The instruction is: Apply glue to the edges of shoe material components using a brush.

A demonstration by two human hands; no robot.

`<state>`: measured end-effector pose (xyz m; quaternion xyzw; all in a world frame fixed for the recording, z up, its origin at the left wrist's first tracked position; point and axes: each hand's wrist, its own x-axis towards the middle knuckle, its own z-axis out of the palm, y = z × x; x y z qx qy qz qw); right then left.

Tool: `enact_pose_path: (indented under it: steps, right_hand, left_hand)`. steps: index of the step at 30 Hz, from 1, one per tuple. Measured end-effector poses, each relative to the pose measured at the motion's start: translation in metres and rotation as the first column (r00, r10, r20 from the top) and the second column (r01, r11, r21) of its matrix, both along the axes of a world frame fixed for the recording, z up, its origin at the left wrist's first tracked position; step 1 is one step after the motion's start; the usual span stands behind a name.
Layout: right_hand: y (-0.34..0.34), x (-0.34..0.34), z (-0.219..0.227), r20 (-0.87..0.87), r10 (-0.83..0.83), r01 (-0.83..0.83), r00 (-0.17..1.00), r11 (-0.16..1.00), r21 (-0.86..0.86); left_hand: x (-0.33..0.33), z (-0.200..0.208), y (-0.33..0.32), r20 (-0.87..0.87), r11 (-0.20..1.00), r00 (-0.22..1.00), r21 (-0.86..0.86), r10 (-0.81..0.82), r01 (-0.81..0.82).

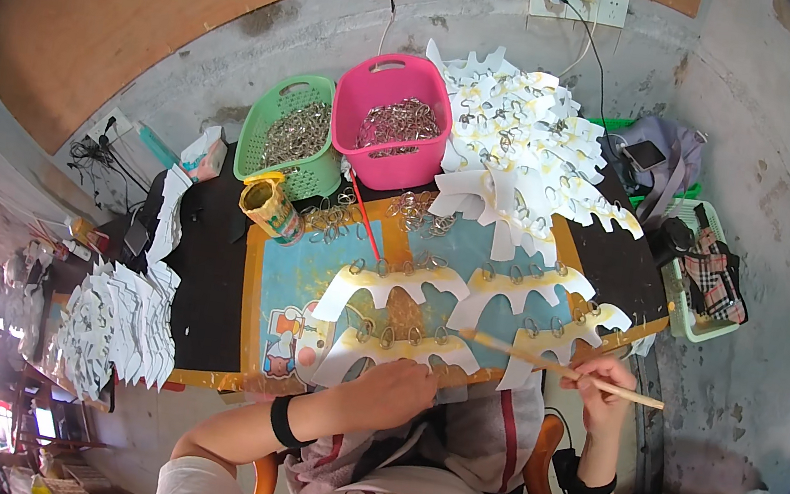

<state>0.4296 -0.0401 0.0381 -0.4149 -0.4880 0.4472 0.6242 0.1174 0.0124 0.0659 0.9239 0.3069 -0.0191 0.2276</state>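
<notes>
My right hand [600, 392] is closed around a thin wooden-handled brush [560, 369], whose tip points left toward the white cut-out pieces. My left hand [400, 389] lies at the table's near edge with fingers curled, just below a scalloped white piece [401, 350]; what it may hold is hidden. More such white pieces lie on the work mat, an upper left one [384, 286], an upper right one [522, 290] and a lower right one [569, 337]. Metal rings stand along their yellow-smeared upper edges.
Behind the mat stand a green basket [256, 142] and a pink basket [416, 171] of metal rings. An open yellow-smeared can [273, 215] and a red stick [366, 218] are nearer. White pieces heap at back right [521, 143] and stack at left [117, 319].
</notes>
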Motion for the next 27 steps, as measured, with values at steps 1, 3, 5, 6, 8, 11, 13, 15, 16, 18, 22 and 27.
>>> enact_pose_path:
  steps: [1,3,5,6,8,11,13,15,16,18,22,27]
  right_hand:
    - [0.000,0.000,-0.002,-0.001,0.001,-0.001,1.000,1.000,0.001]
    - [0.001,-0.001,-0.007,0.082,0.064,-0.065,0.995,0.998,0.014]
    - [0.001,-0.002,-0.006,0.051,0.036,-0.036,0.998,0.999,0.000]
    - [0.002,-0.003,-0.006,0.012,-0.035,0.034,0.999,0.999,0.004]
    - [0.003,-0.003,-0.007,-0.025,-0.111,0.111,0.994,0.994,0.006]
    - [0.003,-0.006,-0.007,-0.070,-0.140,0.141,0.988,0.990,0.003]
    - [0.003,-0.007,-0.009,-0.084,-0.158,0.159,0.984,0.987,0.006]
    - [0.003,-0.011,-0.009,-0.084,-0.158,0.159,0.984,0.987,0.004]
    - [0.003,-0.013,-0.009,-0.082,-0.166,0.166,0.983,0.986,-0.003]
    - [0.002,-0.009,-0.012,-0.081,-0.142,0.143,0.987,0.990,0.006]
    - [0.002,-0.009,-0.011,-0.075,-0.118,0.119,0.990,0.993,0.002]
    - [0.004,-0.009,-0.014,-0.133,-0.135,0.133,0.982,0.991,-0.022]
  left_hand:
    - [-0.002,0.000,-0.001,0.011,0.999,0.999,0.011,-0.030,0.030]
    - [-0.003,0.002,0.000,0.022,0.998,0.998,0.024,-0.061,0.061]
    - [-0.003,0.009,0.002,0.088,0.999,0.996,0.035,-0.003,0.000]
    - [0.000,0.018,0.007,0.088,0.999,0.996,0.038,-0.003,0.000]
    - [0.008,0.040,0.026,-0.087,0.995,0.993,0.070,0.075,-0.069]
    - [0.003,0.022,0.071,-0.120,0.962,0.975,0.222,0.189,-0.159]
    - [0.000,0.023,0.101,-0.005,0.923,0.960,0.276,0.279,-0.267]
    - [-0.001,0.013,0.133,-0.090,0.883,0.894,0.227,0.438,-0.410]
    - [-0.004,0.007,0.142,-0.089,0.880,0.892,0.232,0.443,-0.414]
    - [-0.004,-0.002,0.154,0.087,0.883,0.901,0.175,0.426,-0.435]
    - [-0.002,-0.014,0.162,0.104,0.920,0.933,0.160,0.345,-0.358]
    - [0.000,-0.017,0.169,-0.134,0.850,0.870,0.325,0.475,-0.414]
